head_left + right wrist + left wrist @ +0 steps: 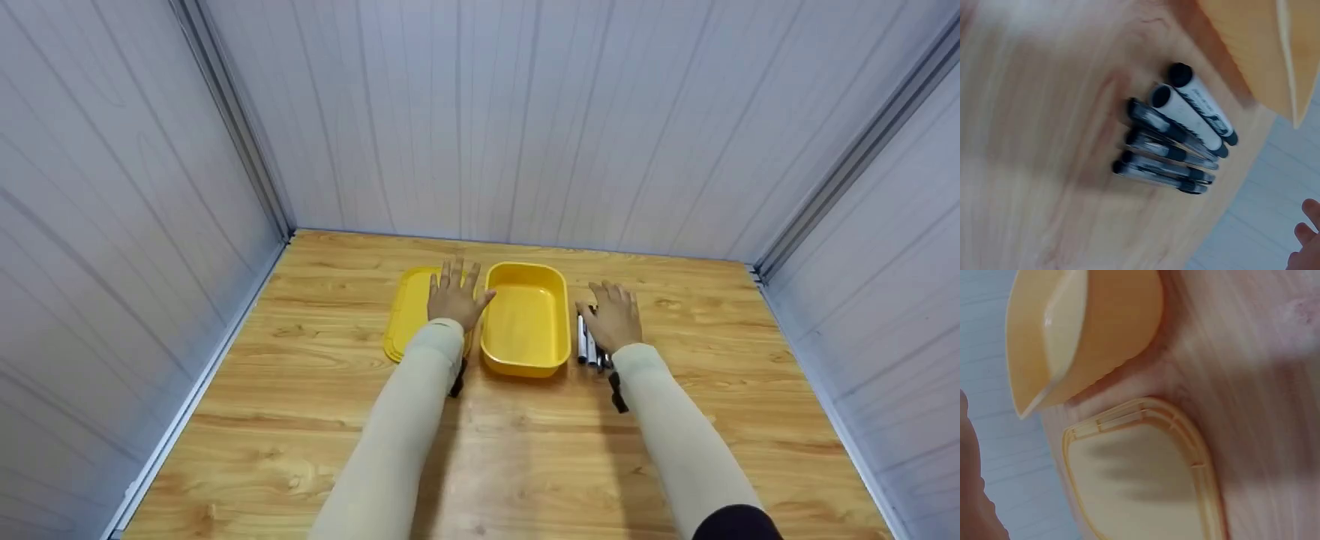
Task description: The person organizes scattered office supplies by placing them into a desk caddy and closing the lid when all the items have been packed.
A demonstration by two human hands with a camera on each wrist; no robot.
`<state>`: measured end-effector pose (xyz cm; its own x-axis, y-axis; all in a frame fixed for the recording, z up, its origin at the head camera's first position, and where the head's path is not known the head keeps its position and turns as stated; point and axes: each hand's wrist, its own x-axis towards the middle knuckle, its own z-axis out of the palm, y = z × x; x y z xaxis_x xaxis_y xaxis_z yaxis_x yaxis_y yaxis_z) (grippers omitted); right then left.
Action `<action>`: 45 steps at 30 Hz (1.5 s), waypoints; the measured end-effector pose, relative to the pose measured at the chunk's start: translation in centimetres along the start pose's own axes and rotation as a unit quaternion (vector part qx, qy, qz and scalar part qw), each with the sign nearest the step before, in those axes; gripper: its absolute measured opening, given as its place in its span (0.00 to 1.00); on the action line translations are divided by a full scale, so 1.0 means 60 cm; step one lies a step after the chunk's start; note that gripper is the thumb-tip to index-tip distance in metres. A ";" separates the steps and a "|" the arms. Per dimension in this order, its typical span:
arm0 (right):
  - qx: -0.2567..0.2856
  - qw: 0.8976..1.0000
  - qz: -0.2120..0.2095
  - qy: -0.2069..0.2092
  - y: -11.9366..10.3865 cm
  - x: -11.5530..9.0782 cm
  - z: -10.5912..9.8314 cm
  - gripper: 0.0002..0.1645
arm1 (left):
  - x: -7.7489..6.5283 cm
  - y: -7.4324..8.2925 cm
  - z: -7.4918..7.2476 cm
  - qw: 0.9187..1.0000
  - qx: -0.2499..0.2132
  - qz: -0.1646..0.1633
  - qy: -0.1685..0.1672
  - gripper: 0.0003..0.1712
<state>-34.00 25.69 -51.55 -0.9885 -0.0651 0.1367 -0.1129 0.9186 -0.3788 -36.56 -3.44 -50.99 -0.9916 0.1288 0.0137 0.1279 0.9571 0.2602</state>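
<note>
An open yellow plastic box (525, 322) stands in the middle of the wooden table. Left of it lies its flat yellow lid (409, 315), whose ridged rim shows in the left wrist view. My left hand (454, 301) hovers over the lid with fingers spread, its shadow falling on the lid (1134, 484). On the box's right, two white markers with black caps (1190, 118) and several black-and-clear pens (1168, 163) lie side by side. Above these my right hand (616, 319) is held with fingers extended, partly hiding them in the head view. Neither hand holds anything.
White panel walls (480, 120) rise behind the table and on both sides, with metal strips at the corners. Bare wood (517, 450) stretches in front of the box, and cream sleeves (405, 427) cover both arms.
</note>
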 end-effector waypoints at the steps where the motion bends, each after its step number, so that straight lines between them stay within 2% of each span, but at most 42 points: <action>1: -0.002 1.000 0.000 -0.004 0.002 -0.004 0.006 0.37 | -0.002 -0.001 0.007 1.000 -0.003 0.000 -0.002 0.41; 6: 0.008 1.000 0.000 -0.009 0.004 -0.024 0.038 0.37 | -0.016 -0.006 0.042 1.000 -0.018 0.004 0.004 0.39; 10: 0.008 1.000 -0.003 -0.015 0.003 -0.038 0.061 0.36 | -0.022 -0.007 0.071 0.999 -0.026 0.019 0.022 0.38; 14: 0.002 0.999 0.000 -0.034 0.002 -0.051 0.079 0.35 | -0.029 -0.003 0.086 0.999 -0.031 0.028 0.022 0.37; 17: -0.002 0.999 0.006 -0.031 0.002 -0.058 0.089 0.34 | -0.035 0.002 0.091 0.999 -0.035 0.030 0.021 0.36; 20: 0.007 1.000 0.018 -0.019 0.003 -0.063 0.097 0.33 | -0.037 0.003 0.100 0.997 -0.055 0.041 0.048 0.36; 23: 0.017 0.999 0.030 -0.020 0.003 -0.065 0.102 0.32 | -0.038 0.006 0.107 0.990 -0.104 0.044 0.080 0.34; 25: 0.025 0.999 0.034 -0.020 0.002 -0.066 0.104 0.32 | -0.038 0.008 0.111 0.983 -0.152 0.038 0.094 0.32; 28: 0.034 0.999 0.038 -0.016 0.001 -0.064 0.104 0.32 | -0.038 0.013 0.118 0.968 -0.228 0.017 0.100 0.28; 30: 0.039 0.998 0.038 -0.014 0.001 -0.063 0.104 0.32 | -0.038 0.016 0.122 0.954 -0.282 0.000 0.105 0.26; 32: 0.043 0.998 0.040 -0.017 0.000 -0.062 0.106 0.32 | -0.038 0.016 0.126 0.936 -0.335 -0.020 0.107 0.25; 35: 0.057 0.997 0.042 -0.026 -0.002 -0.063 0.108 0.32 | -0.039 0.015 0.127 0.911 -0.395 -0.046 0.111 0.23; 37: 0.066 0.997 0.042 -0.026 -0.003 -0.063 0.110 0.32 | -0.039 0.013 0.126 0.898 -0.421 -0.058 0.112 0.23; 42: 0.080 0.995 0.047 -0.025 -0.001 -0.065 0.110 0.32 | -0.044 0.020 0.116 0.880 -0.451 -0.105 0.107 0.20; 45: 0.092 0.994 0.052 -0.023 0.000 -0.071 0.106 0.31 | -0.049 0.029 0.107 0.862 -0.480 -0.133 0.097 0.20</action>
<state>-30.45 23.49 -57.99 -0.9988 0.0046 0.0485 -0.0228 0.8352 -0.5495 -33.28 -0.50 -56.75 -0.9801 -0.1957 -0.0327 -0.0875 0.2785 0.9565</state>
